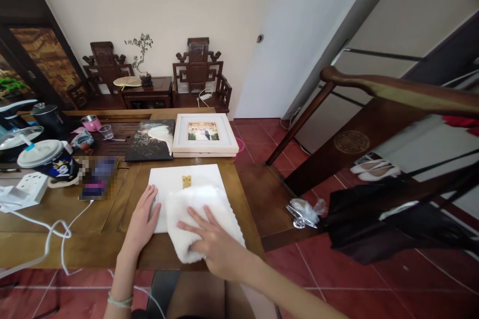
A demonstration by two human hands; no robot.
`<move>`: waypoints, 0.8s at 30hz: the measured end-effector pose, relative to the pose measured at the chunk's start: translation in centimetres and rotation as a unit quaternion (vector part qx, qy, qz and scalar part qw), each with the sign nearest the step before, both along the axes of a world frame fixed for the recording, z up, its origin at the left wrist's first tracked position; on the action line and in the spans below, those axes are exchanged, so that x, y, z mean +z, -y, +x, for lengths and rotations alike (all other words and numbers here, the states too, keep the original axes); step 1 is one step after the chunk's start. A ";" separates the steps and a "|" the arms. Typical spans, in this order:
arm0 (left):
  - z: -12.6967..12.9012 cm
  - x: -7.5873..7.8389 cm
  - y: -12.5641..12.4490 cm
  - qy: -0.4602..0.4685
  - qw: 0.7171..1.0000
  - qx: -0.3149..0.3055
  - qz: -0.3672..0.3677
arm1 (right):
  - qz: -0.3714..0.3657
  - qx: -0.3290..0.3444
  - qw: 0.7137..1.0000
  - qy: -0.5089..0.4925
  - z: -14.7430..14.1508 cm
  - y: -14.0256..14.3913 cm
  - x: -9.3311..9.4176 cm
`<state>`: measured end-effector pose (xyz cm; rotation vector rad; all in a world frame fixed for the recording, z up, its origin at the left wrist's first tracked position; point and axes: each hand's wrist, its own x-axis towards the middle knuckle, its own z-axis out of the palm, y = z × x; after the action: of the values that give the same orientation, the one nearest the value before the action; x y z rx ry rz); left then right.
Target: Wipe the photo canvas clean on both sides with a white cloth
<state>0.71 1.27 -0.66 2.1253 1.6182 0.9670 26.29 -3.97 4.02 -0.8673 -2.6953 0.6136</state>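
My right hand: my right hand [211,246] lies flat, fingers spread wide, pressing on the white towel [202,219]; it grips nothing, just bears down from above.
My left hand: my left hand [144,222] rests open, palm down, on the left edge of the white panel [175,182], just beside the towel's left side and touching the board, not the cloth.
Towel: a folded, fluffy cloth covering the near right part of the panel, its near corner hanging toward the table's front edge.
Panel: a flat white rectangle lying on the wooden table [93,219] straight ahead of me, with a small yellow mark [186,181] showing just beyond the towel.
Key relation: the panel's uncovered part lies ahead and to the left of my right hand; its sides run away from me toward the framed photo [204,133]. My right hand is the one on the cloth; my left is nearer the bare left margin.
Beyond: a dark picture [151,140] sits beside the framed photo, both well apart from my hands.
Left side: a lidded cup [48,157] and a white power strip [32,187] with a cable.
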 end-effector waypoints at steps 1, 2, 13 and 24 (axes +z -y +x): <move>0.0 0.0 0.0 -0.001 1.000 0.000 0.001 | -0.004 0.010 1.000 -0.003 0.3 -0.9 0.2; 0.0 0.0 0.0 -0.001 1.000 0.000 0.002 | -0.008 0.012 1.000 -0.003 0.6 -2.0 0.3; 0.1 -0.1 0.2 0.013 1.000 0.007 0.002 | 0.021 -0.177 0.984 0.030 -4.4 -8.9 0.0; 0.1 -0.2 0.2 0.011 1.000 -0.001 0.004 | 0.008 -0.021 0.999 0.035 -1.4 0.8 0.5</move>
<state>0.81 1.10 -0.87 2.1135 1.6048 0.9937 24.91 -4.77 4.54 -0.9559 -2.7325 0.5634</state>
